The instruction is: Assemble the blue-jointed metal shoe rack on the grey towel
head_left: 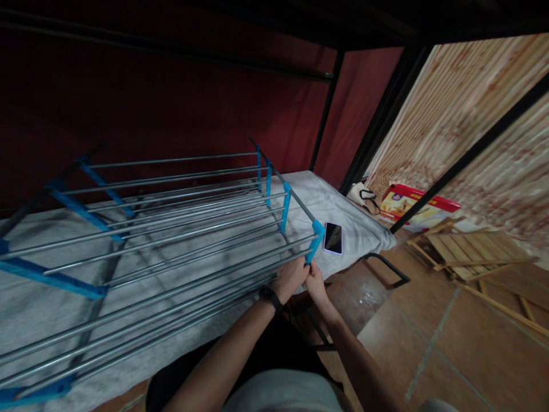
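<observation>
- The blue-and-grey rack [171, 219] stands on the bed [317, 191], reaching from the left edge of the view to the person's hands.
- Its metal rods [171, 293] run lengthwise in several tiers between blue plastic brackets at both ends.
- The left hand [292, 278], with a black band [271, 297] at the wrist, is at the near right corner, its fingers curled closed on the lower end of a blue corner bracket [316, 241].
- The right hand [315, 280] meets the left at the same spot, fingers bent in toward the bracket; whether it pinches the plastic or only touches it, I cannot tell, as the fingertips are partly hidden.
- A phone [333, 238] with a dark screen and pale edge lies on the grey bedding, just right of that corner bracket.
- Black metal posts [326, 114] and bars frame the bed, with a dark red wall [193, 109] behind.
- Past the bed's far right end, a white bag [359, 193] with dark straps sits near a red-and-yellow box [416, 206].
- A slatted wooden piece [480, 249] lies on the tiled floor [407, 337], in front of the box.
- A patterned curtain [484, 126] hangs behind them.
</observation>
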The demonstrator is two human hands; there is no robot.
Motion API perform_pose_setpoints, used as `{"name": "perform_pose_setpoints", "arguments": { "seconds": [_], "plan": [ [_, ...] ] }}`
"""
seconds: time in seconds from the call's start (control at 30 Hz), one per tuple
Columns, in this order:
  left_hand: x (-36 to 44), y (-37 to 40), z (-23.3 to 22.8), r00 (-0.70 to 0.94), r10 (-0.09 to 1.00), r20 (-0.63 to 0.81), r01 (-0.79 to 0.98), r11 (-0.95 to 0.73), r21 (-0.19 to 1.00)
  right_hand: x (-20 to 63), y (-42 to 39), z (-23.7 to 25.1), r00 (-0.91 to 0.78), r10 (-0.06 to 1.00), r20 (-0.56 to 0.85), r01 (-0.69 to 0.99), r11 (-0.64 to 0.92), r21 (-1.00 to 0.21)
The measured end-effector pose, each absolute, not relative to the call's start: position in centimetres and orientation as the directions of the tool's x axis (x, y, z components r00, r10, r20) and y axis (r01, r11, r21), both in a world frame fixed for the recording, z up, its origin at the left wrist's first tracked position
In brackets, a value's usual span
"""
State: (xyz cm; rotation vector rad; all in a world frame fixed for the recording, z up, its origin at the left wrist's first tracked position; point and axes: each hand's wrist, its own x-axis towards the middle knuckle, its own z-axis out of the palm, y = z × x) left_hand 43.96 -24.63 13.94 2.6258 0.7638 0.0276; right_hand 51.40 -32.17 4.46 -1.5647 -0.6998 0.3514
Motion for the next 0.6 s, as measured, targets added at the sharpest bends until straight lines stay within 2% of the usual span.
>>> {"name": "perform_pose_setpoints", "arguments": {
  "seconds": [0.1, 0.17, 0.23, 0.3, 0.37, 0.47, 0.53, 0.6],
  "plan": [
    [40.6, -25.3, 14.1, 0.894, 0.438, 0.093, 0.396, -0.871, 0.290, 51.3, -32.5, 3.6, 0.765, 0.620, 0.174, 0.218, 0.005, -0.976],
    [37.0, -25.7, 13.2, 0.918, 0.333, 0.214, 0.292, -0.935, 0.202, 51.4, -33.0, 3.0, 0.767, 0.620, 0.165, 0.225, -0.020, -0.974],
    [32.3, -26.1, 11.2, 0.945, 0.210, 0.249, 0.179, -0.973, 0.143, 51.5, -33.4, 2.4, 0.761, 0.629, 0.160, 0.236, -0.040, -0.971],
    [27.2, -26.2, 8.5, 0.933, 0.201, 0.299, 0.167, -0.977, 0.134, 51.8, -33.8, 2.1, 0.740, 0.654, 0.157, 0.242, -0.041, -0.970],
    [22.0, -26.0, 5.9, 0.879, 0.314, 0.360, 0.262, -0.947, 0.186, 52.2, -34.0, 2.0, 0.717, 0.681, 0.148, 0.240, -0.042, -0.970],
    [14.7, -25.3, 3.3, 0.648, 0.638, 0.417, 0.521, -0.770, 0.368, 52.6, -34.2, 2.1, 0.699, 0.702, 0.134, 0.253, -0.068, -0.965],
    [10.4, -24.8, 2.9, 0.358, 0.820, 0.447, 0.668, -0.559, 0.491, 52.7, -34.3, 2.1, 0.700, 0.702, 0.130, 0.265, -0.086, -0.960],
    [6.7, -24.2, 3.3, 0.025, 0.901, 0.432, 0.743, -0.306, 0.595, 52.7, -34.2, 1.9, 0.709, 0.694, 0.127, 0.259, -0.089, -0.962]
  ]
}}
